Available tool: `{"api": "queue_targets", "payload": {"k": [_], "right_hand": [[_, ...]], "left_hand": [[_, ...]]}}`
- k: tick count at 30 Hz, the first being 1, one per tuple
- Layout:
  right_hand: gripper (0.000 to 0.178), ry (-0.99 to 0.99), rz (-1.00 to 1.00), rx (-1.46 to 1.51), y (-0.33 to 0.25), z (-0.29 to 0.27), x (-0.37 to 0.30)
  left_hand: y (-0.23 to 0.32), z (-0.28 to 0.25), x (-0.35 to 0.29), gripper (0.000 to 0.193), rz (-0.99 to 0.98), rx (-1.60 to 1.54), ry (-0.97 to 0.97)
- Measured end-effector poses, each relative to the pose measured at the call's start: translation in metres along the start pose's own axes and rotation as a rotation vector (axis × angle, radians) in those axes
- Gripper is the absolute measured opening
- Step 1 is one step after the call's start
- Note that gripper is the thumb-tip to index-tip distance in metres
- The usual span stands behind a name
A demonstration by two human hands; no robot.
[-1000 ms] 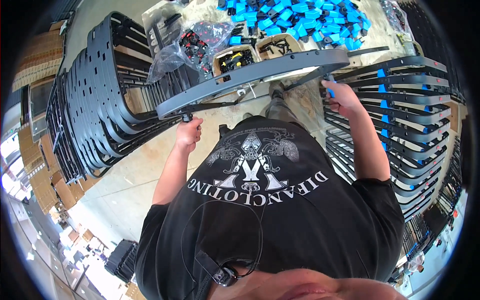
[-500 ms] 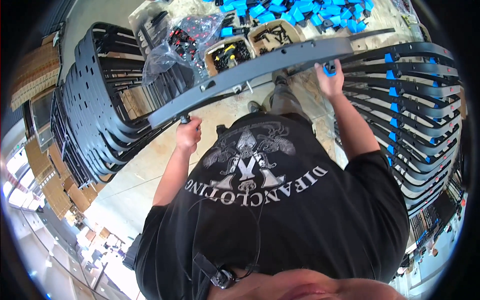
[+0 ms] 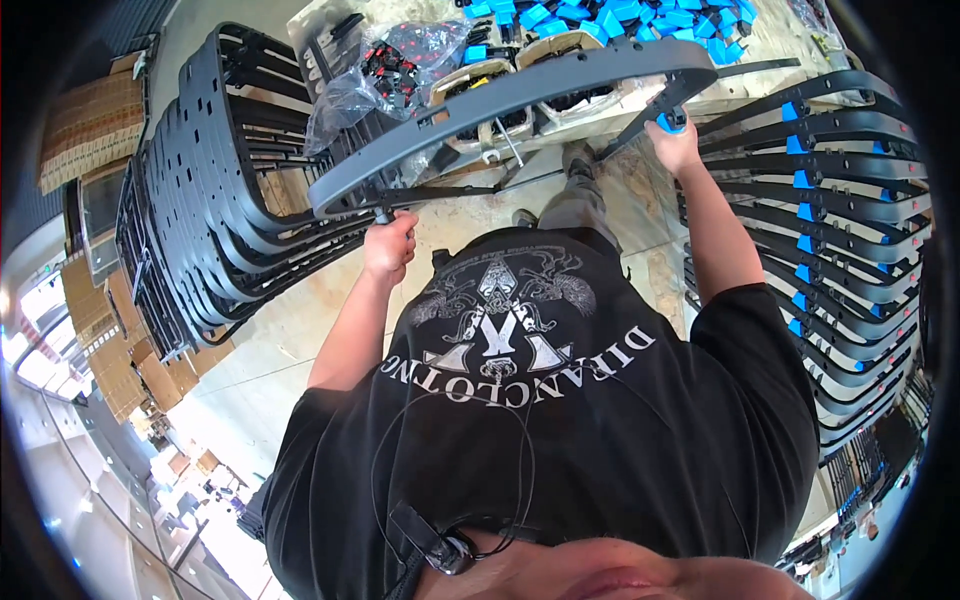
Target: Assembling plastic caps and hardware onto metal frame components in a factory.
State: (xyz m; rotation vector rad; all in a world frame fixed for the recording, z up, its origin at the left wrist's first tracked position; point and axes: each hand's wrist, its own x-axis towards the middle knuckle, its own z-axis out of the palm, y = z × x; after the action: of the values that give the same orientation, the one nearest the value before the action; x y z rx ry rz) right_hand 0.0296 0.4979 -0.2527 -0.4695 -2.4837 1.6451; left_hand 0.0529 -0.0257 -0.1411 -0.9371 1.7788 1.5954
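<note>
Both my hands hold up a long, curved dark grey frame (image 3: 540, 82) in front of me, its broad outer face arching from left to right. My left hand (image 3: 388, 246) is closed round a dark part at the frame's left end. At the right end, my right hand (image 3: 674, 148) grips the frame by a blue block (image 3: 670, 123), its fingers partly hidden. A thin dark rod crosses inside the frame's lower side. Behind the frame, a silver wrench-like tool (image 3: 491, 156) shows near the bench edge.
Similar dark frames (image 3: 195, 180) stand stacked at left; curved bars (image 3: 860, 185) with blue blocks are layered at right. Across the bench lie blue pieces (image 3: 640, 18), a plastic bag (image 3: 340, 105) and boxes of small parts (image 3: 470, 75). Cardboard stacks (image 3: 92, 130) stand far left.
The frame has tilted and risen, so its bent ends and lower side show more. Both my hands keep their hold. The whole view has shifted slightly.
</note>
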Motion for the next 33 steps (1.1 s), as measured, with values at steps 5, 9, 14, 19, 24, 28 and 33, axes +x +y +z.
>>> {"api": "queue_targets", "payload": {"k": [5,9,14,19,24,28,33], "right_hand": [[0.053,0.308,0.052,-0.046,0.014,0.02,-0.019],[0.035,0.055,0.273,-0.145,0.009,0.083,-0.079],[0.042,-0.02,-0.4,-0.235,-0.187,0.156,-0.072],[0.05,-0.622,-0.264,-0.919,-0.223,0.212,-0.002],[0.039,-0.708,-0.147,-1.018,-0.207,0.229,0.009],[0.035,-0.649,-0.137,-0.805,-0.236,0.191,-0.021],[0.027,-0.816,0.428,0.161,-0.222,0.141,-0.081]], "left_hand": [[-0.005,-0.002,0.002,0.011,0.033,0.007,-0.011],[-0.014,0.0,0.008,0.014,0.114,-0.004,0.033],[-0.033,0.02,0.012,0.056,0.541,0.4,0.667],[-0.04,0.021,0.025,0.057,0.632,0.346,0.666],[-0.038,0.011,0.027,0.057,0.547,0.357,0.531],[-0.039,-0.001,0.014,0.067,0.511,0.369,0.479],[-0.062,-0.009,-0.019,0.062,0.738,0.241,0.705]]}}
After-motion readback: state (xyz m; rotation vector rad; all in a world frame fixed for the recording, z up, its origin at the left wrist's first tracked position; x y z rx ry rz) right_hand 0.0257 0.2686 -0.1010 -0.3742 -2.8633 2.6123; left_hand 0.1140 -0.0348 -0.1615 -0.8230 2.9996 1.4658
